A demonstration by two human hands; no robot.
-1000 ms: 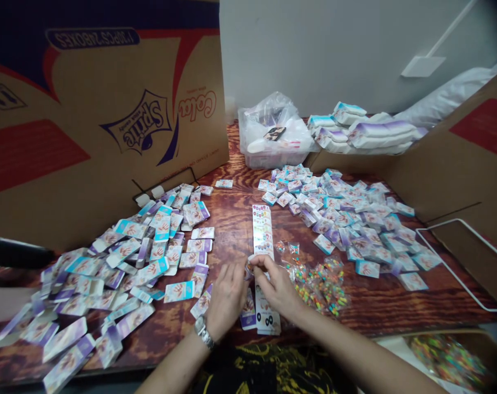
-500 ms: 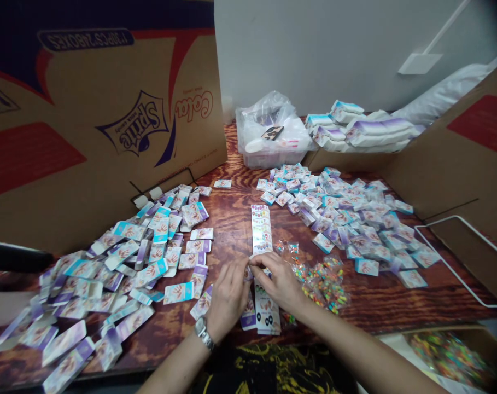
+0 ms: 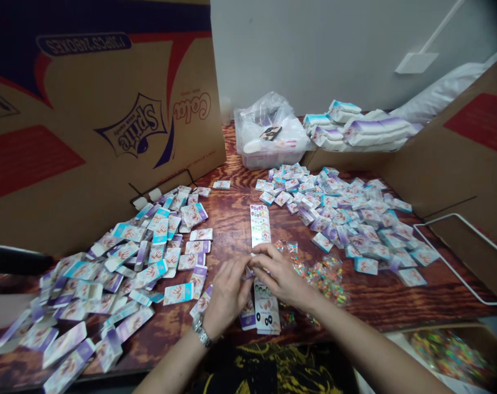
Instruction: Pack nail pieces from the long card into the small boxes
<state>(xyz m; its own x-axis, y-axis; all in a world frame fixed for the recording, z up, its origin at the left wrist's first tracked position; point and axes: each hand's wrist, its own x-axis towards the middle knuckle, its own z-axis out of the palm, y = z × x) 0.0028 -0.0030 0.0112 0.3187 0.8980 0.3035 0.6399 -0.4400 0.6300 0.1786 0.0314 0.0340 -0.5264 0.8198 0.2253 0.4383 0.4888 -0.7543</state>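
Note:
My left hand [image 3: 231,287], with a metal watch at its wrist, is closed at the fingertips around a small purple-and-white box [image 3: 248,272], mostly hidden by the fingers. Against the same box, my right hand [image 3: 275,271] pinches with thumb and forefinger. Both hands meet above a long stack of printed sticker strips [image 3: 260,224], whose lower end shows below them. A flat purple carton [image 3: 247,319] lies beside that lower end, under my left hand. Small clear bags of coloured candy-like pieces [image 3: 327,279] lie just right of my right hand.
Many flattish unfilled-looking cartons [image 3: 150,268] spread at the left; closed small boxes [image 3: 346,213] heap at the right. Large cardboard boxes [image 3: 182,142] flank the table. A plastic tub [image 3: 268,158] and bundled cartons [image 3: 371,131] stand behind. An open box of coloured bags [image 3: 449,353] sits lower right.
My right hand's fingers have lifted and bent a little at the small box. Both hands stay together over the strips; the piles are unchanged.

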